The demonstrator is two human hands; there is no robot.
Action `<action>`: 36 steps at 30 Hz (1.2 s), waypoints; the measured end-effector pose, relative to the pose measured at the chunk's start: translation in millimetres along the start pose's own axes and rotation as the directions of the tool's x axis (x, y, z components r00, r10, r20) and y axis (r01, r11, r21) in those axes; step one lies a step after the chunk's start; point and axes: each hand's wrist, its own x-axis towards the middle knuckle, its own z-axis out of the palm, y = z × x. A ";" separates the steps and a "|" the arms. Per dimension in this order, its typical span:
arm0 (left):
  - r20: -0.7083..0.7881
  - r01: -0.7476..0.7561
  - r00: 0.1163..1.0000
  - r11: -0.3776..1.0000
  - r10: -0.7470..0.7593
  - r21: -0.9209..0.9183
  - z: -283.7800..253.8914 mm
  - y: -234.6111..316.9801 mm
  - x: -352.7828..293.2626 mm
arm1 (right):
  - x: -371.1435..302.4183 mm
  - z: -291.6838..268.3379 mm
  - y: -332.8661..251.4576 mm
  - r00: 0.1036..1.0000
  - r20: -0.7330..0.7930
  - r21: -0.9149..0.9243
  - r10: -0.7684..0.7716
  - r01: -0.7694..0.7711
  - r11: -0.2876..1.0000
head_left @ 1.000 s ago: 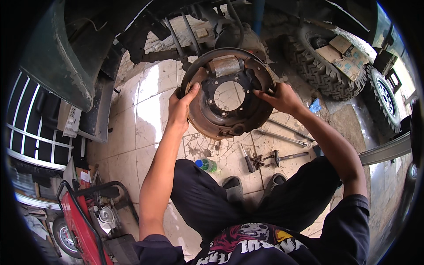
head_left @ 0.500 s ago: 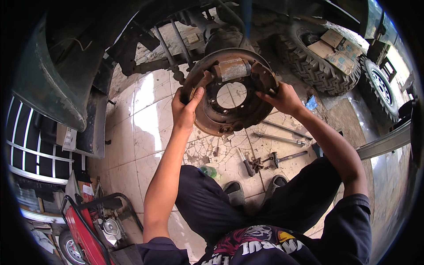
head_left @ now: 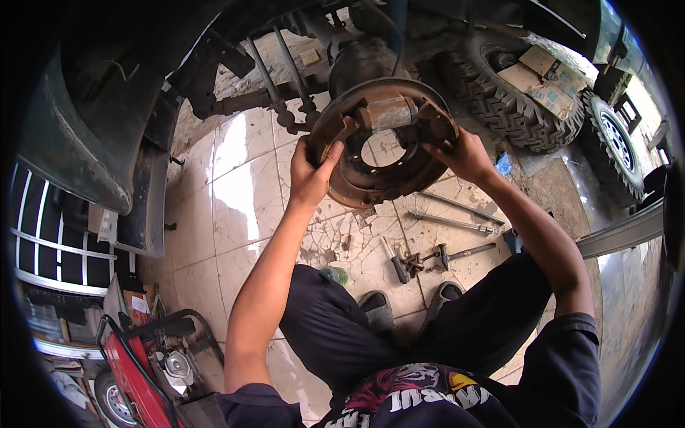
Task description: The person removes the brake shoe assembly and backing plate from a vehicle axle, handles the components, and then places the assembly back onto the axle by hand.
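Between my hands is a round, rusty brake backing plate (head_left: pixel 357 187) with a big hole in its middle. Brake shoes and a pale-worn cylinder-like block (head_left: pixel 389 114) show on its face. My left hand (head_left: pixel 312 171) is closed on the plate's left rim, thumb across the front. On the right rim my right hand (head_left: pixel 467 157) grips too, its fingers partly behind the edge. Just beyond the plate is the dark axle housing (head_left: pixel 362 65) of a vehicle; whether the two touch I cannot tell.
Near my feet on cracked tiles lie a hammer (head_left: pixel 464 253), a screwdriver (head_left: pixel 394 262), small metal parts (head_left: pixel 414 265) and long bars (head_left: pixel 451 221). A green bottle (head_left: pixel 334 274) is by my left knee. Large tires (head_left: pixel 524 118) lie right; a red wheeled machine (head_left: pixel 135 371) stands lower left.
Both hands have moved the backing plate slightly to the right and away from me, nearer the axle housing. My grip on its rim stays the same.
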 end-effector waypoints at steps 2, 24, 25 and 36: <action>0.007 -0.003 1.000 1.000 0.003 -0.020 0.9 -2.3 3.0 | 2.1 -4.2 -3.8 1.000 -0.004 0.025 -0.009 0.009 1.000; -0.242 -0.084 0.969 0.984 0.045 -0.155 -59.5 51.8 9.7 | 15.6 -13.9 -84.8 0.985 -0.089 -0.025 -0.147 0.145 0.989; -0.250 -0.114 0.965 0.982 0.074 -0.148 -62.8 52.5 17.4 | 20.9 -13.8 -90.7 0.986 -0.095 -0.024 -0.139 0.137 0.990; -0.351 -0.336 0.900 0.924 0.258 -0.184 -100.7 46.6 134.2 | 76.6 11.4 -140.1 0.906 -0.315 0.013 -0.284 0.303 0.953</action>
